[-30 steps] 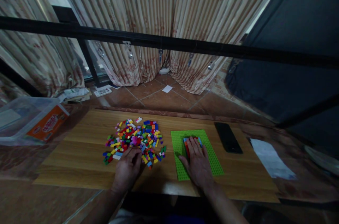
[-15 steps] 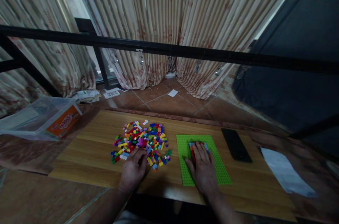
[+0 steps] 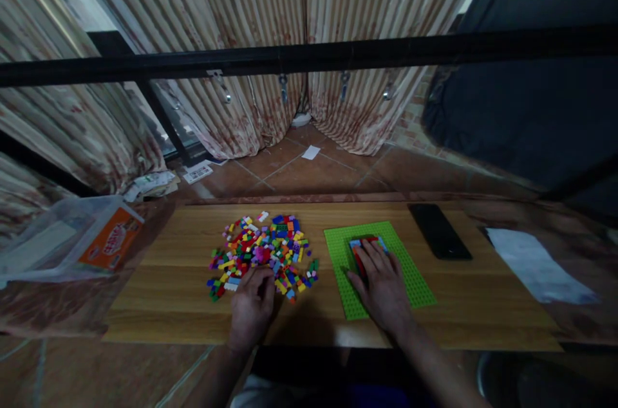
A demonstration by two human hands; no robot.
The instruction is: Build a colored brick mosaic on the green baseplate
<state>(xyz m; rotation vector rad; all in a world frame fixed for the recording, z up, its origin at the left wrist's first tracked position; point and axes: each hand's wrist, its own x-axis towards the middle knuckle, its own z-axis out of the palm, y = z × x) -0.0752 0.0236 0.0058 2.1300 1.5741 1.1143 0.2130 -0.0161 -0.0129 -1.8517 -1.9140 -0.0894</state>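
My left hand (image 3: pixel 253 305) is at the near edge of a loose pile of small toy building bricks (image 3: pixel 270 244) in many colours. Its fingers are curled in with thumb and forefinger close together, and whatever may be between them is hidden. On a green studded baseplate (image 3: pixel 410 276) sits a low block of joined bricks (image 3: pixel 356 244), with red and light blue showing at its edges. My right hand (image 3: pixel 383 289) lies over this block, its fingers stretched out flat on top and the thumb apart at the left side. Most of the block is covered by the hand.
The wooden table (image 3: pixel 159 292) also bears a black phone (image 3: pixel 439 231), right of the baseplate. A white paper sheet (image 3: pixel 535 263) lies beyond the right end. At left stands a clear plastic bin (image 3: pixel 62 234) with an orange label. A black rail (image 3: pixel 328 51) crosses before the curtains.
The head view has tilted and shifted a little, so the table appears turned. Both hands keep nearly the same places relative to the brick pile and the baseplate.
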